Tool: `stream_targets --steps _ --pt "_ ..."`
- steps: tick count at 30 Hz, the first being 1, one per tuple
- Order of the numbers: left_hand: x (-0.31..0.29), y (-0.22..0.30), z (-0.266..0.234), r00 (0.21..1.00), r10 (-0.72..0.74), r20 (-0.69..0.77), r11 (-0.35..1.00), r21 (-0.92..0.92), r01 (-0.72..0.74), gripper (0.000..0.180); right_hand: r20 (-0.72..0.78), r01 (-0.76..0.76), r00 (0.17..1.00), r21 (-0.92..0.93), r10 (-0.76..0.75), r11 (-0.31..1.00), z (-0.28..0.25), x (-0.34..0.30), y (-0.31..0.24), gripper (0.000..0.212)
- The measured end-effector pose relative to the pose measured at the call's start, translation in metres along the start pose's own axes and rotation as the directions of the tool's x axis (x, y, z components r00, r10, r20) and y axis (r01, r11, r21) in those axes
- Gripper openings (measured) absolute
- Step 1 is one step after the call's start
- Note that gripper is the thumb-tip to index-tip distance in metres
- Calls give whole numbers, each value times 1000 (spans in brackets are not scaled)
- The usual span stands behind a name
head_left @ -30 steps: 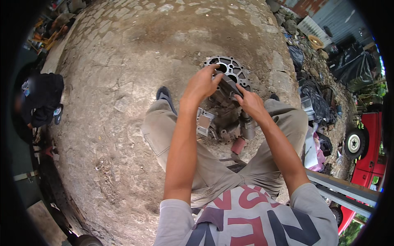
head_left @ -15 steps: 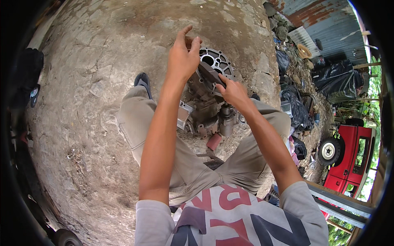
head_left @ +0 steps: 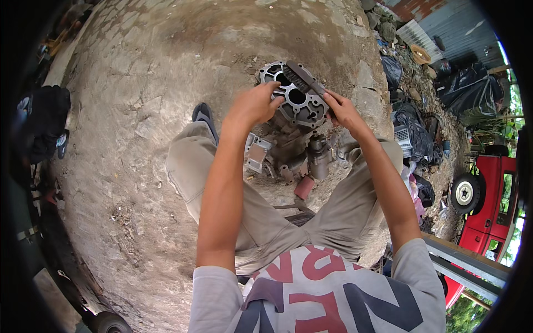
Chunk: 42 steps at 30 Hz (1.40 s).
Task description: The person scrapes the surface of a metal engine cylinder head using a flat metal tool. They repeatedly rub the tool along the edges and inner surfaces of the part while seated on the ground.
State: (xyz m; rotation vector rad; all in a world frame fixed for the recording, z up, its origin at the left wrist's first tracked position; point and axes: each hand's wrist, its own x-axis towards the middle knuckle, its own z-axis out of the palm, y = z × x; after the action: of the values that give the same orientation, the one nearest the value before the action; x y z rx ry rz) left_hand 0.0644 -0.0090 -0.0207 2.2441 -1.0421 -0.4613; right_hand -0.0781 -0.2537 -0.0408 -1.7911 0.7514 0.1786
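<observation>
A grey cast-metal gearbox housing [head_left: 300,115] stands on the ground between my legs, its holed flange facing up. My left hand [head_left: 252,105] is closed on the left rim of that flange, with the thumb and fingertips at the edge of an opening. In my right hand [head_left: 345,115] is the handle end of a dark scrub brush [head_left: 302,77]. The brush lies slanted over the flange, its bristles showing on the lower left side. Part of my right fingers is hidden behind the handle.
A flat metal part [head_left: 257,153] and a reddish block [head_left: 303,187] lie near the housing's base. Black plastic bags [head_left: 411,125] and rubble line the right side. Farther right stands a red vehicle [head_left: 488,194]. A dark bundle [head_left: 47,119] lies at far left.
My left hand has come down from above onto the flange rim. The right hand has swung the brush from the housing's side up across its top face, and its bristles now show.
</observation>
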Motion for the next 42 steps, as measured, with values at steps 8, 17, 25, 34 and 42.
stream_targets --steps 8,17,25,34,42 --pt "-6 -1 28 946 -128 297 989 112 99 51 7 143 988 -440 -156 886 -15 8 25 63" --pt "-5 -14 125 951 -89 295 996 21 87 58 1 145 984 -594 -180 791 -25 2 24 52" --pt "-6 -17 184 991 -125 54 981 157 115 52 -80 89 979 -662 -189 744 -31 4 33 29" --pt "-15 -19 171 965 -63 255 991 133 29 68 -76 99 977 -662 -199 743 -23 4 30 22" --pt "-25 -10 137 877 27 480 968 207 -143 74 -51 95 984 -664 -171 742 -25 4 21 24"
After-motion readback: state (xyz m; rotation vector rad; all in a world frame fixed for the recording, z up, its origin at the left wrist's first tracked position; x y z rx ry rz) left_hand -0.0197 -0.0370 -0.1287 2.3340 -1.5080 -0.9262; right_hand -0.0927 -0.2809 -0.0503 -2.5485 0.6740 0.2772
